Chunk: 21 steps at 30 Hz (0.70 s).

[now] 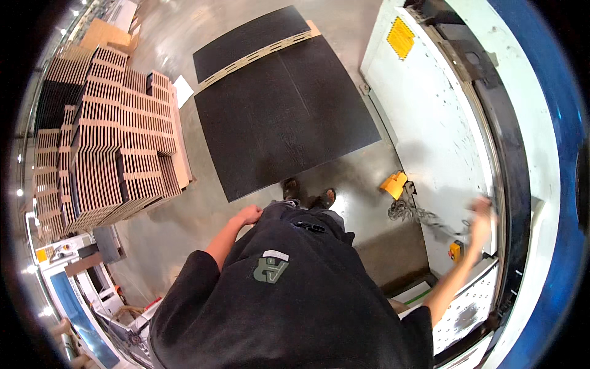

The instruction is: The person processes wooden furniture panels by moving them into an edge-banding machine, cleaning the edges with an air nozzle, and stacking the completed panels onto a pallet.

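My left hand hangs beside the hem of my black shirt, its fingers loosely curled, and no object shows in it. To the right, my right arm reaches out to a large white machine. My right hand is at the machine's edge, smeared by motion, so its fingers and anything in them cannot be made out. A small yellow and black control box sits on the panel just below that hand. In front of my feet lies a wide, dark flat panel.
A light slotted strip crosses the dark panel. Stacked slatted brown boards stand at the left. A yellow foot pedal and a coiled cable lie on the floor by the machine. Another machine stands at lower left.
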Each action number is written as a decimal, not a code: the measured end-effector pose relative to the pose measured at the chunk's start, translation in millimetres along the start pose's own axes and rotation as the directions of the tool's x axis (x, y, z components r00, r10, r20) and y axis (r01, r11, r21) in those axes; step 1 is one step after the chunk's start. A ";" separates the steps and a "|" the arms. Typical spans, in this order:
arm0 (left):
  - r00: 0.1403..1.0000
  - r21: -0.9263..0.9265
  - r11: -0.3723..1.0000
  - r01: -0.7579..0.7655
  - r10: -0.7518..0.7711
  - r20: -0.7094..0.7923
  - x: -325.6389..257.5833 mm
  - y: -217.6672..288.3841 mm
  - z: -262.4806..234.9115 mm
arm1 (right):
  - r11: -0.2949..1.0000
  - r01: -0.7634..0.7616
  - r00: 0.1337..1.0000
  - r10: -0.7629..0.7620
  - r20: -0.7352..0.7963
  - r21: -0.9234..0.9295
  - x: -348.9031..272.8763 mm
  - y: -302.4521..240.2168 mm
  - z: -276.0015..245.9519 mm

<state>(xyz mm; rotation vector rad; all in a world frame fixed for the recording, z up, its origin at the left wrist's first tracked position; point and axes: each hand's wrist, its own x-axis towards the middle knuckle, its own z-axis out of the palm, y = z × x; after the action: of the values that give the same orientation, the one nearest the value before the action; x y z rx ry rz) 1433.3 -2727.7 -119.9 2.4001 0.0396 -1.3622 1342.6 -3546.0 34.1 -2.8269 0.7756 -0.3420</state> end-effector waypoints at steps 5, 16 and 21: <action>0.995 0.138 0.990 0.025 -0.038 0.091 10.9 40.7 -19.0 | 0.657 -0.634 0.530 -0.016 0.848 0.409 -85.8 -215.2 212.4; 0.985 -0.236 0.971 0.029 -0.068 -0.158 -5.4 -23.7 48.6 | 0.482 -0.636 0.577 -0.221 0.786 0.602 -116.7 -310.4 212.0; 0.977 -0.247 0.964 -0.094 0.041 -0.210 6.9 3.4 14.0 | 0.747 -0.409 0.226 -0.473 0.851 0.524 -67.7 -320.6 150.3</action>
<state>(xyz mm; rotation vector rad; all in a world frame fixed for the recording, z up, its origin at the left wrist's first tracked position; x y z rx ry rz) 1426.1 -2736.6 -130.9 2.2882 0.1753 -1.0085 1479.3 -3221.7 -43.5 -1.6691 0.1428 0.9816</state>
